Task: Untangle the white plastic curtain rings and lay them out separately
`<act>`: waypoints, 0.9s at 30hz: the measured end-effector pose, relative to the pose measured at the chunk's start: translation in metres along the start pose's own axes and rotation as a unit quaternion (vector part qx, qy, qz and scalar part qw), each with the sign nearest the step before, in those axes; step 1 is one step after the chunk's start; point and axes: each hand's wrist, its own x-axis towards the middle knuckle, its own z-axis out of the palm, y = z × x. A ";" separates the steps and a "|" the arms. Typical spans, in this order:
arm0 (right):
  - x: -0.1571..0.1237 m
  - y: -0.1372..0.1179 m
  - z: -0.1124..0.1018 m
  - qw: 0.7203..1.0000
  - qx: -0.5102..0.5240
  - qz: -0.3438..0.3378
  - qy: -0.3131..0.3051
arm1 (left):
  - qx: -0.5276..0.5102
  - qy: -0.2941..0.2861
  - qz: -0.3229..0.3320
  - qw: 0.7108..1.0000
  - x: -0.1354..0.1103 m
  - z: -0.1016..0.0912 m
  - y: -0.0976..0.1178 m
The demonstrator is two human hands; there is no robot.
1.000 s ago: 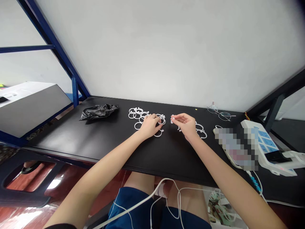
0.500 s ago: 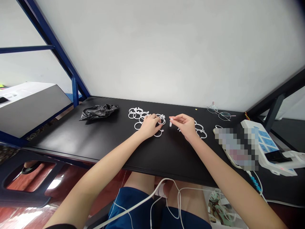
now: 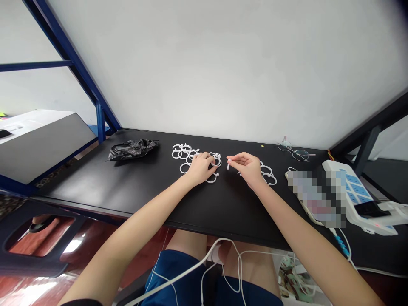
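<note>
Between the thumb and fingertips of my right hand (image 3: 248, 168) a white plastic ring (image 3: 228, 166) is pinched, seen nearly edge-on just above the black table. My left hand (image 3: 201, 168) rests over the pile of white rings, fingers loosely curved and apart; part of the pile is hidden under it. Several rings (image 3: 177, 154), each with a small knob, spread out to its left, and a single ring (image 3: 211, 181) lies just below its thumb. More white rings (image 3: 269, 178) lie right of my right hand, partly covered by it.
A crumpled black plastic bag (image 3: 134, 148) lies on the left of the table (image 3: 127, 187). Eyeglasses (image 3: 295, 152), a phone (image 3: 314, 199) on a cable and a white power strip (image 3: 357, 191) are on the right. A wall rises behind; white cables (image 3: 191, 270) cross my lap.
The ring in my right hand has turned very slightly. Both hands otherwise stay where they were.
</note>
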 end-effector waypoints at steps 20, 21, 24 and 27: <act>0.002 0.006 -0.001 0.999 -0.024 -0.016 -0.018 | -0.006 0.015 0.006 1.000 0.000 0.002 -0.001; 0.002 0.006 -0.001 0.999 -0.023 -0.015 -0.017 | -0.008 0.018 0.008 1.000 0.000 0.002 -0.002; 0.002 0.006 -0.001 1.000 -0.019 -0.013 -0.011 | -0.011 0.033 0.017 0.999 0.000 0.004 -0.004; 0.002 0.004 -0.001 1.000 -0.024 -0.007 -0.006 | -0.011 0.058 0.017 0.998 0.000 0.004 -0.004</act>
